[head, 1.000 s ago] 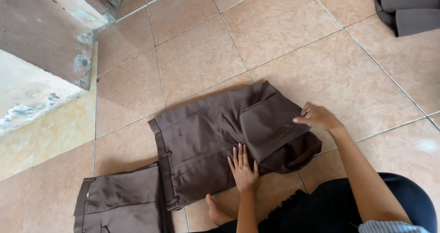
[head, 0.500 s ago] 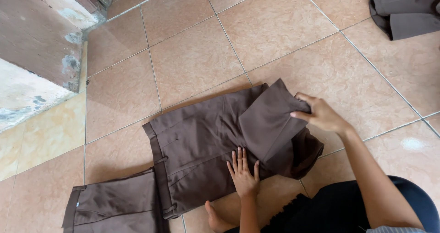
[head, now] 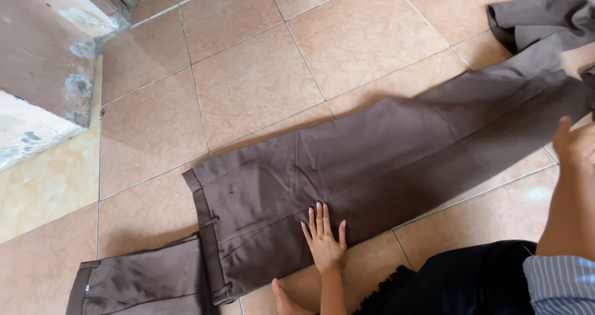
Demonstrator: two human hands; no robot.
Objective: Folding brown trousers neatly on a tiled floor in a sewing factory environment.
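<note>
Single view, head-mounted, looking steeply down at a beige tiled floor point(head: 248, 86) from seated height, fairly close. The person's body enters from 5 o'clock; the grey concrete step point(head: 37, 73) sits at 10 o'clock. No second view, so no overlap.

Brown trousers point(head: 372, 160) — flat under left hand point(head: 324, 237)

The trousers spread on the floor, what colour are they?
Plain dark brown trousers, seen in the head view.
</note>
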